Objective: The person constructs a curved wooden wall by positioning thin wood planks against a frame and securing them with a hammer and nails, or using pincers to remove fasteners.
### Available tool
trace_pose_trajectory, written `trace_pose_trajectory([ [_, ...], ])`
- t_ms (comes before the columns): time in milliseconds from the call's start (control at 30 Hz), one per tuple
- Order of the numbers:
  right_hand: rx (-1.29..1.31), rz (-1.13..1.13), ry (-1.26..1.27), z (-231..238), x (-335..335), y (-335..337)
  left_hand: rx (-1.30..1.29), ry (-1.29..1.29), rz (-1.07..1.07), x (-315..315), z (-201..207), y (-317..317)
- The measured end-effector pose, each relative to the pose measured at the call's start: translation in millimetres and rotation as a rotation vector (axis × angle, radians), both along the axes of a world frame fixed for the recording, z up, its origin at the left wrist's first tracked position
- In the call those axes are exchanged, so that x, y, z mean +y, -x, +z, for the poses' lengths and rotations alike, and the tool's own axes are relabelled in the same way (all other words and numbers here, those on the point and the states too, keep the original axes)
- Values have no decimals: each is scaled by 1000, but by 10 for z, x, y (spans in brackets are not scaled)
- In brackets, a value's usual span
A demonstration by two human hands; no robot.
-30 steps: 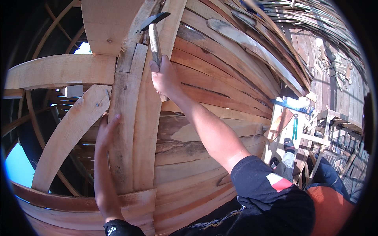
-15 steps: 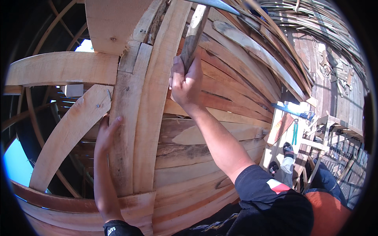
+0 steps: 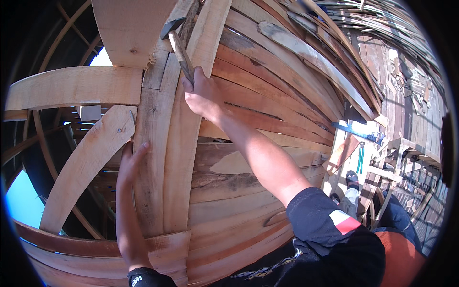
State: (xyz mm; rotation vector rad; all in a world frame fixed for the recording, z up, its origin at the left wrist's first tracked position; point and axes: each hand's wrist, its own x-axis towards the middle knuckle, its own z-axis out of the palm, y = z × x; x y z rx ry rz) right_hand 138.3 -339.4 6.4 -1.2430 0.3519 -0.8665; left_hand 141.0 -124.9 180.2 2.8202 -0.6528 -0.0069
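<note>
A hammer (image 3: 180, 52) with a wooden handle and dark metal head is in my right hand (image 3: 203, 95), fingers wrapped round the lower handle. Its head stands in front of the upper timbers, left of the hand. My left hand (image 3: 130, 162) is at the upper end of a curved timber (image 3: 88, 162), its thumb spread against an upright timber (image 3: 152, 124). The left fingertips reach the curved timber's lower edge; some fingers are hidden. A nail (image 3: 132, 116) sticks out near that timber's end, and a second nail head (image 3: 119, 129) sits beside it.
Overlapping hull planks (image 3: 248, 162) spread to the right. A blue handsaw (image 3: 358, 132) and green-handled pincers (image 3: 360, 157) lie on boards at the right, near another person's foot (image 3: 352, 178). Long thin strips (image 3: 382, 24) are piled at the far right.
My right hand has moved left and slightly up, and the hammer has swung to the left, its head coming down in front of the upper timbers. My left hand stays in place.
</note>
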Motion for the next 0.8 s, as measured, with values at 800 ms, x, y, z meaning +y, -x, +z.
trace_pose_trajectory([
  [800,65,225,81,-127,-203,275,91,13,63,2,17,80],
])
